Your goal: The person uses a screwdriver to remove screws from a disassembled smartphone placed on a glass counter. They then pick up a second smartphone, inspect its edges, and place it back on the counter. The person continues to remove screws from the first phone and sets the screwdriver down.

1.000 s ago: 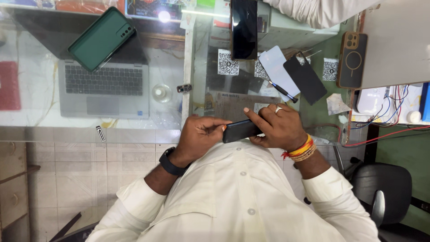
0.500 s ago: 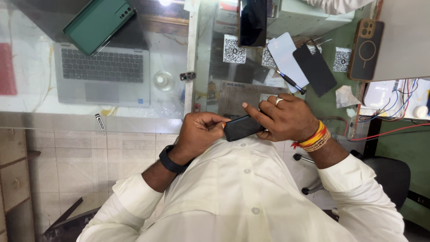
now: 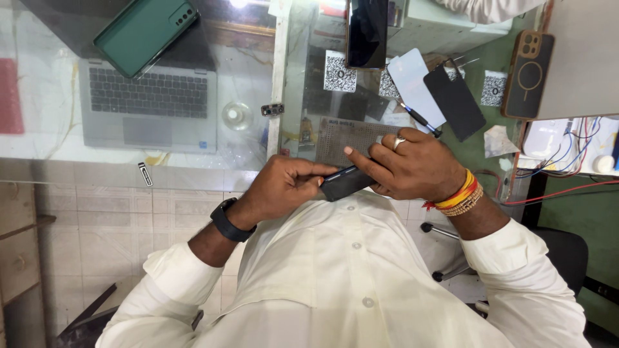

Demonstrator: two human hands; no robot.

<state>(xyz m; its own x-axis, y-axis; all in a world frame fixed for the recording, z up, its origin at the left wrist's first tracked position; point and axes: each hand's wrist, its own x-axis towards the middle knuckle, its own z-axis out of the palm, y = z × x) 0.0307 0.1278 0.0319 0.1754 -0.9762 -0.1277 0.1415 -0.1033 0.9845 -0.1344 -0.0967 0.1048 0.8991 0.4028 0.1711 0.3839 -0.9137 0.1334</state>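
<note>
Both my hands meet close before my chest, elbows bent outward. My left hand (image 3: 284,187) is curled, fingers pinched at the fingertips. My right hand (image 3: 409,164) lies opposite, forefinger extended, thumb tucked under. Both forearms are bare below rolled cuffs.
</note>
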